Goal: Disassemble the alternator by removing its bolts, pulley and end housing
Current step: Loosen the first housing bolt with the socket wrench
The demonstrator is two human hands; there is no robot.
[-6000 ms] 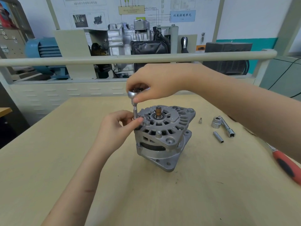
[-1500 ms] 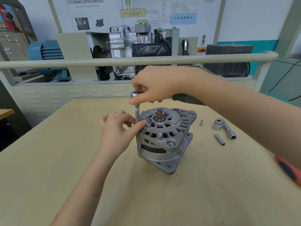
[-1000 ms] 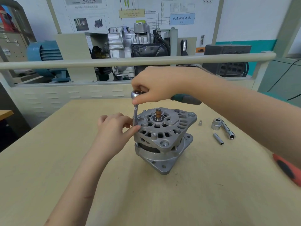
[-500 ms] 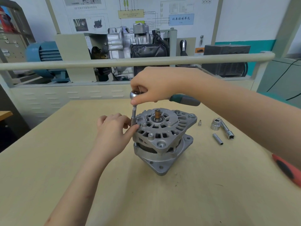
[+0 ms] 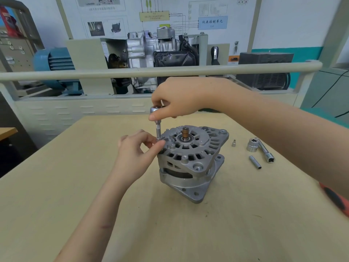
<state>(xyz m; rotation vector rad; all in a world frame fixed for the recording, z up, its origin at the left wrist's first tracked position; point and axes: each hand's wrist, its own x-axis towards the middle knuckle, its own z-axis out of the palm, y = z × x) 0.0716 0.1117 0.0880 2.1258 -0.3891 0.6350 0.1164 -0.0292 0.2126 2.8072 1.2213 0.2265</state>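
Observation:
The grey alternator [image 5: 190, 161] stands on the wooden table [image 5: 75, 186] with its slotted end housing [image 5: 198, 146] up and the copper-tipped shaft [image 5: 185, 133] pointing at me. A ratchet with a thin socket extension [image 5: 158, 129] stands upright on a bolt at the housing's left rim. My right hand [image 5: 179, 99] grips the ratchet head from above; its handle is hidden behind the hand. My left hand [image 5: 137, 154] pinches the bottom of the extension, thumb against the housing edge.
To the right of the alternator lie a small socket [image 5: 234, 143], a large socket [image 5: 253, 145], an L-shaped wrench [image 5: 265, 151] and a long thin socket [image 5: 255, 162]. A red-handled tool [image 5: 335, 201] lies at the right edge. A beige rail [image 5: 113, 73] and engine rig stand behind.
The alternator has turned a little clockwise on the table. The ratchet's green handle, visible half a second ago, has swung back behind my right hand. My left hand keeps its pinch.

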